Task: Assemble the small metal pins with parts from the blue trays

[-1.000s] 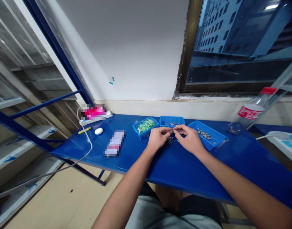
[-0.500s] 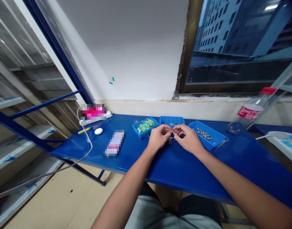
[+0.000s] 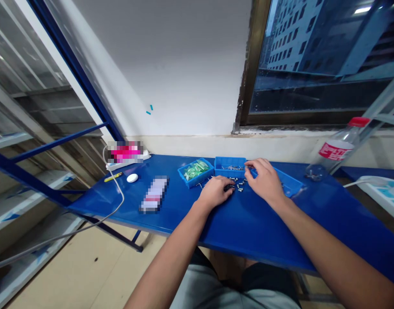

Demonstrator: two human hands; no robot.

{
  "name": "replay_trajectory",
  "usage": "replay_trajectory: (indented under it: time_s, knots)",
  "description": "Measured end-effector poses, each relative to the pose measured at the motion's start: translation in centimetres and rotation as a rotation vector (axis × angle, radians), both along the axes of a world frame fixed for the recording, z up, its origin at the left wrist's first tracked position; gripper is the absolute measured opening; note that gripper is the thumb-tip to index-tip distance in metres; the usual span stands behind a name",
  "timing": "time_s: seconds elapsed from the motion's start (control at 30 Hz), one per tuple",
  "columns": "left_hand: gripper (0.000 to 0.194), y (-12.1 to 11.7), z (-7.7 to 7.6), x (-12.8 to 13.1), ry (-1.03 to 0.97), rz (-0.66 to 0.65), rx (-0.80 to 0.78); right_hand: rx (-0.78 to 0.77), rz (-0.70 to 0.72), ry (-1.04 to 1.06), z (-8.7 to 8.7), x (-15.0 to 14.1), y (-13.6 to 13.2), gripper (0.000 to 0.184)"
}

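My left hand (image 3: 216,192) rests low over the table, its fingers curled around dark screws (image 3: 229,187). Beside its fingertips several silver screws (image 3: 240,187) lie loose on the blue surface. My right hand (image 3: 266,178) is raised between the middle blue bin (image 3: 231,172) and the right blue bin (image 3: 295,185), thumb and index finger close together; whatever is between them is too small to name. Thin metal pieces (image 3: 232,168) lie in the middle bin. The right hand covers most of the right bin's contents.
A blue bin of green packets (image 3: 197,169) stands left of the middle bin. Further left are a blurred phone-like object (image 3: 154,194), a white round object (image 3: 132,177), a yellow cutter (image 3: 113,177) and a cable (image 3: 122,197). A plastic bottle (image 3: 335,152) stands at the right.
My hands, previously together at their fingertips, have parted. The left has lowered onto the screws on the table; the right has moved right and slightly up, uncovering loose screws.
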State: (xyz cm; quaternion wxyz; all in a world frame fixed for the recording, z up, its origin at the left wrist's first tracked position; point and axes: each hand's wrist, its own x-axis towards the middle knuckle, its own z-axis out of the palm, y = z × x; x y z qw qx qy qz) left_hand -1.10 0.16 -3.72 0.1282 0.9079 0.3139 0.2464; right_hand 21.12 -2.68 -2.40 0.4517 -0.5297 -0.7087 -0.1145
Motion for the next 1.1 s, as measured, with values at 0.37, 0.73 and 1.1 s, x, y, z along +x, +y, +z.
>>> replay_trajectory:
  time_s: [0.37,0.73,1.1]
  knots:
    - [0.021,-0.1,0.3,0.0,0.009,-0.035,0.034,-0.085,-0.312,-0.271,0.0,2.2,-0.8,0.023]
    - [0.020,0.1,0.1,0.2,0.005,-0.066,0.073,-0.103,-0.024,-0.215,-0.3,0.2,-0.7,0.022]
    - [0.018,-0.1,0.3,0.2,0.045,-0.071,0.101,-0.107,0.061,-0.166,-0.6,-0.9,-0.9,0.019]
